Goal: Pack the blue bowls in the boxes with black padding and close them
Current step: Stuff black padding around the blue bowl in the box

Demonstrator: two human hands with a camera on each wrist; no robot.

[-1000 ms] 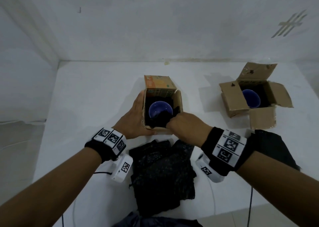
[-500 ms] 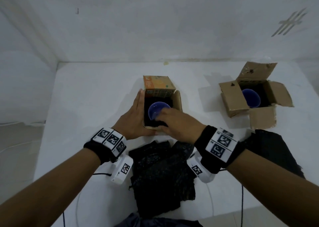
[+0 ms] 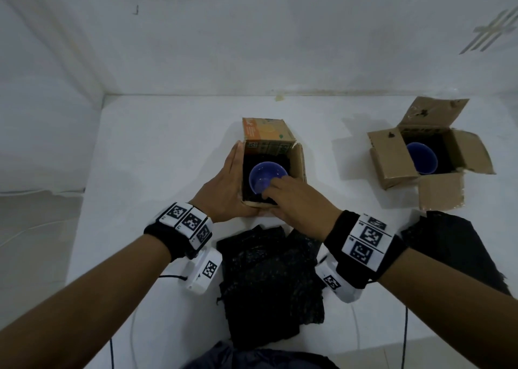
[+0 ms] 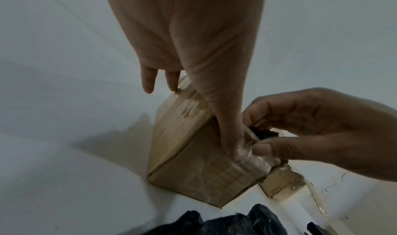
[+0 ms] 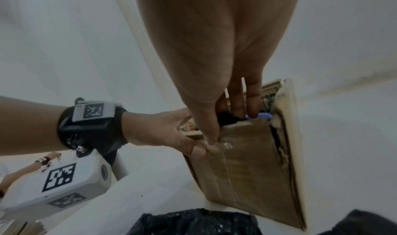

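A small cardboard box [image 3: 297, 161] stands open at the table's middle, with a blue bowl [image 3: 263, 178] nested in black padding [image 3: 246, 172]. My left hand [image 3: 224, 183] lies flat against the box's left side, fingers straight, thumb on the near face [image 4: 193, 170]. My right hand [image 3: 297, 200] reaches over the near wall. Its thumb is outside on the cardboard [image 5: 247, 162], and its fingers are inside, pinching a tuft of padding [image 4: 264, 133] against the wall beside the bowl [image 5: 263, 116]. To the right, a second box [image 3: 392, 161] stands with its flaps spread and holds another blue bowl [image 3: 421, 158] on black padding.
Loose black padding sheets [image 3: 269, 281] lie on the white table [image 3: 157, 150] just in front of the middle box, and another black piece [image 3: 454, 245] lies at the right near the second box. White walls close off the back and left. The table's near edge is close to my arms.
My right hand has moved forward from the box's near edge into the box. The padding that bulged over the bowl's near side now lies lower. The left hand has stayed put.
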